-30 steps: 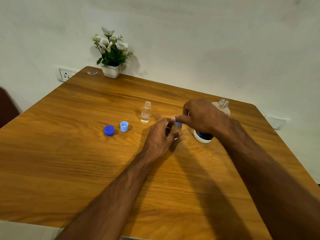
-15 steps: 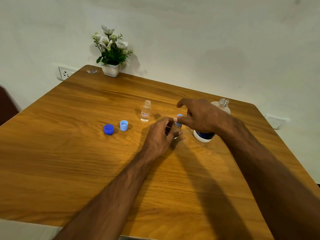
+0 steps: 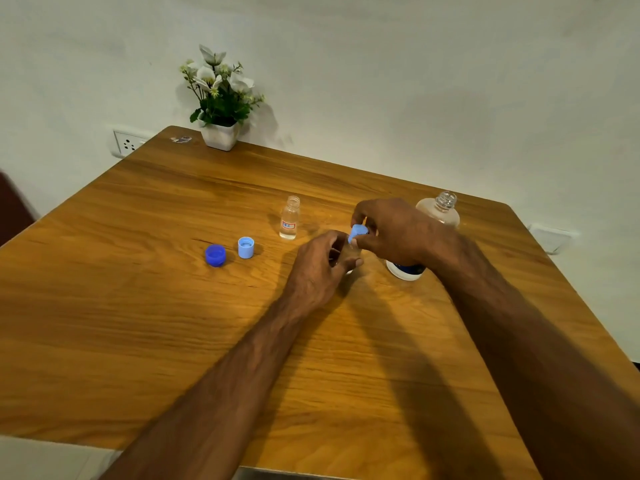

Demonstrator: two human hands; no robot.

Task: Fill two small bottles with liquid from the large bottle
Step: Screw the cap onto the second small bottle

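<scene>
My left hand [image 3: 322, 266] is wrapped around a small clear bottle [image 3: 354, 251] standing on the table, mostly hidden by the fingers. My right hand [image 3: 391, 232] pinches a light blue cap [image 3: 358, 232] on top of that bottle. A second small clear bottle [image 3: 289, 218] with a red-and-white label stands open a little to the left, with liquid in it. The large clear bottle [image 3: 440, 211], uncapped, stands behind my right wrist; its white and blue base [image 3: 405, 270] shows below the hand.
A dark blue cap [image 3: 215, 255] and a light blue cap [image 3: 246, 247] lie left of the bottles on the wooden table [image 3: 138, 306]. A white pot of flowers [image 3: 220, 105] stands at the far corner. A wall socket [image 3: 127, 143] is behind the left edge.
My right hand's fingers spread off the cap half a second ago and have closed on it again, turned a little. My left hand has stayed on the small bottle.
</scene>
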